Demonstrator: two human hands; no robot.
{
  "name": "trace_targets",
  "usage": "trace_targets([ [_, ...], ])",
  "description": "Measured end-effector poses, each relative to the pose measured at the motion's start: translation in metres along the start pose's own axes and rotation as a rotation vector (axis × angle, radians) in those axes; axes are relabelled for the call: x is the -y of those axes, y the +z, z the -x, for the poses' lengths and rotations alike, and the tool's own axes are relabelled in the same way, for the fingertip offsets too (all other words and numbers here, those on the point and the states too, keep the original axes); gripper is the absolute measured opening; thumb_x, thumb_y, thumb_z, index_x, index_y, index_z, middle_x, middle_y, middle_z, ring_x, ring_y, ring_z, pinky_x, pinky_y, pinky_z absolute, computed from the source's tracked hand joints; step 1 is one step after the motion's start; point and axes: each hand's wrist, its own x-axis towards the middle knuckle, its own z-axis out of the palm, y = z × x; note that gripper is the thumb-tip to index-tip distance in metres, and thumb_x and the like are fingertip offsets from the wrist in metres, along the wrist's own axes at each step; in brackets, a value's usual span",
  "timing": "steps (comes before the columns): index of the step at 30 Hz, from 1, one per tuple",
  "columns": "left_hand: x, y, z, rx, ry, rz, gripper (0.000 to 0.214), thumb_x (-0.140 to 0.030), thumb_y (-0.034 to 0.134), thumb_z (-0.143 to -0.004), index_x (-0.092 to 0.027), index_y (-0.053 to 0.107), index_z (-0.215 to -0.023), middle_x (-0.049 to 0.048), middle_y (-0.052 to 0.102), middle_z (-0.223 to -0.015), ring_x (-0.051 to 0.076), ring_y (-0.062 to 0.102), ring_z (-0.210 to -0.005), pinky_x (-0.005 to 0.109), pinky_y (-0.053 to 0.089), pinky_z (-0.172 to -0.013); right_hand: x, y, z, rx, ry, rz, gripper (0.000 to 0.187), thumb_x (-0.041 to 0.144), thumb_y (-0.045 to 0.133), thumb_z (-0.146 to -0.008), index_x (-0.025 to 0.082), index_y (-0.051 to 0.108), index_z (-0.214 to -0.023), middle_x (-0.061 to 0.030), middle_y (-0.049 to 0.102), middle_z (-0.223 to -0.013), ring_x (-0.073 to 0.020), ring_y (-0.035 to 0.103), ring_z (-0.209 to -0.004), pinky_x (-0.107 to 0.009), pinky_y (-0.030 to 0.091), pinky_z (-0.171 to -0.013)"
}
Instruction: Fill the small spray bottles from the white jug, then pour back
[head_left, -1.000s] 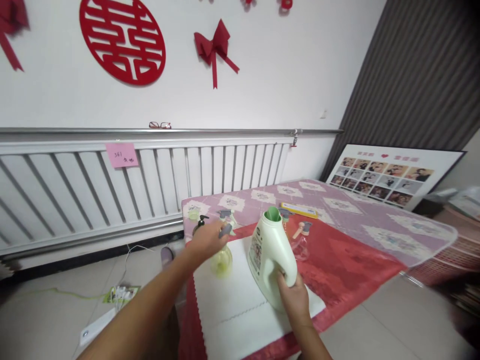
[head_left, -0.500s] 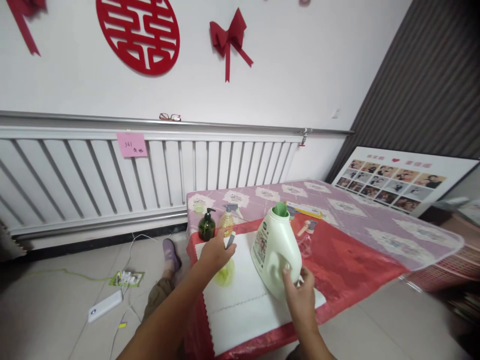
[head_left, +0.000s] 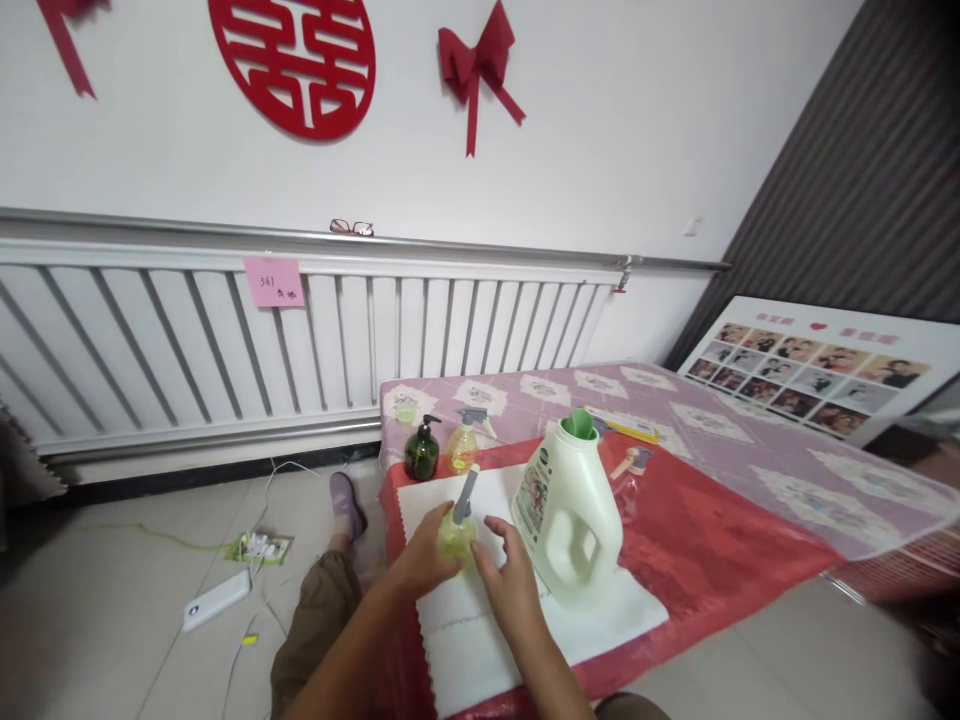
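My left hand [head_left: 429,552] is closed around a small clear spray bottle [head_left: 454,540] with yellow-green liquid. A grey spray head [head_left: 466,495] sits at its mouth; whether it is screwed on I cannot tell. Just to the right, my right hand [head_left: 508,575] is open, thumb and fingers apart, its thumb close to the bottle. A pale green detergent jug [head_left: 574,520] stands uncapped beyond my right hand, a green funnel-like piece [head_left: 580,424] in its mouth. Beneath these lies a white cloth [head_left: 480,655].
A dark green pump bottle [head_left: 421,452] and a yellow spray bottle [head_left: 461,447] stand behind the cloth. Another clear spray bottle [head_left: 626,490] is right of the jug. A yellow-and-white box [head_left: 621,424] lies farther back. Red plastic sheeting [head_left: 720,530] covers the near table.
My right hand has let go of the jug and moved left to the small bottle. My left hand has lowered the spray head to that bottle and now grips the bottle.
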Motion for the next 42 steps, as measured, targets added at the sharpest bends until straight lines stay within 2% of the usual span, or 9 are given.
trace_targets([
  [4, -0.008, 0.027, 0.003, -0.142, 0.012, -0.042, 0.057, -0.02, 0.064, -0.069, -0.021, 0.05, -0.125, 0.0096, 0.059, -0.121, 0.029, 0.053, -0.113, 0.046, 0.042, -0.101, 0.003, 0.022, -0.012, 0.043, 0.031, -0.028, 0.032, 0.035, 0.064, -0.072, 0.019, 0.062, -0.1, -0.011, 0.07, -0.106, -0.0287, 0.064, -0.103, -0.045, 0.048, -0.092],
  [9, -0.013, 0.047, 0.012, -0.288, -0.043, -0.113, 0.034, -0.021, 0.053, -0.08, -0.019, 0.056, -0.114, 0.0137, 0.06, -0.109, 0.033, 0.053, -0.103, 0.055, 0.042, -0.094, 0.009, 0.02, -0.015, 0.114, 0.013, -0.072, 0.024, 0.036, 0.062, -0.075, 0.021, 0.065, -0.093, -0.0061, 0.073, -0.096, -0.0242, 0.067, -0.091, -0.038, 0.051, -0.086],
  [13, -0.006, 0.062, 0.018, -0.39, -0.046, -0.072, 0.036, -0.022, 0.052, -0.082, -0.016, 0.05, -0.117, 0.0151, 0.056, -0.116, 0.03, 0.052, -0.111, 0.049, 0.043, -0.097, 0.011, 0.018, -0.01, 0.113, 0.015, -0.082, 0.027, 0.033, 0.066, -0.071, 0.022, 0.063, -0.096, -0.0041, 0.072, -0.096, -0.023, 0.067, -0.091, -0.036, 0.051, -0.087],
  [17, 0.002, 0.074, 0.02, -0.387, -0.047, -0.035, 0.04, -0.024, 0.051, -0.084, -0.015, 0.044, -0.122, 0.0147, 0.058, -0.117, 0.026, 0.056, -0.11, 0.044, 0.047, -0.096, 0.01, 0.021, -0.006, 0.019, 0.063, -0.063, 0.027, 0.033, 0.068, -0.069, 0.023, 0.055, -0.091, -0.0013, 0.07, -0.083, -0.0218, 0.066, -0.079, -0.036, 0.053, -0.078],
  [25, 0.006, 0.072, 0.024, -0.394, 0.016, -0.062, 0.044, -0.028, 0.054, -0.083, -0.016, 0.042, -0.124, 0.0143, 0.059, -0.119, 0.027, 0.058, -0.112, 0.045, 0.047, -0.096, 0.001, 0.019, -0.003, 0.04, 0.055, -0.081, 0.026, 0.041, 0.065, -0.075, 0.023, 0.058, -0.092, -0.0023, 0.07, -0.085, -0.0225, 0.066, -0.081, -0.036, 0.053, -0.076],
  [31, 0.006, 0.072, 0.023, -0.432, 0.028, -0.057, 0.043, -0.029, 0.054, -0.084, -0.017, 0.043, -0.124, 0.0137, 0.06, -0.118, 0.027, 0.059, -0.112, 0.046, 0.047, -0.097, -0.004, 0.016, -0.002, 0.097, -0.027, -0.11, 0.019, 0.037, 0.063, -0.076, 0.023, 0.063, -0.089, -0.0055, 0.072, -0.095, -0.0256, 0.065, -0.096, -0.039, 0.052, -0.086],
  [33, 0.006, 0.071, 0.023, -0.429, 0.034, -0.055, 0.041, -0.029, 0.053, -0.085, -0.017, 0.044, -0.123, 0.0139, 0.06, -0.118, 0.027, 0.059, -0.112, 0.046, 0.047, -0.098, -0.005, 0.019, -0.002, 0.062, -0.012, -0.121, 0.03, 0.036, 0.067, -0.072, 0.023, 0.061, -0.098, -0.006, 0.072, -0.098, -0.0265, 0.065, -0.101, -0.04, 0.051, -0.088],
  [36, 0.006, 0.069, 0.023, -0.415, 0.04, -0.055, 0.04, -0.027, 0.053, -0.085, -0.017, 0.044, -0.123, 0.0138, 0.06, -0.118, 0.026, 0.059, -0.112, 0.045, 0.047, -0.098, -0.007, 0.025, -0.004, -0.009, 0.052, -0.127, 0.046, 0.036, 0.072, -0.067, 0.021, 0.055, -0.107, -0.006, 0.072, -0.093, -0.0261, 0.067, -0.092, -0.039, 0.053, -0.081],
  [42, 0.007, 0.07, 0.025, -0.395, 0.047, -0.081, 0.044, -0.026, 0.056, -0.082, -0.016, 0.044, -0.123, 0.0137, 0.059, -0.119, 0.026, 0.058, -0.113, 0.046, 0.047, -0.098, 0.002, 0.023, -0.004, 0.021, 0.04, -0.12, 0.03, 0.038, 0.067, -0.071, 0.022, 0.058, -0.095, -0.004, 0.072, -0.087, -0.0227, 0.067, -0.079, -0.036, 0.053, -0.074],
])
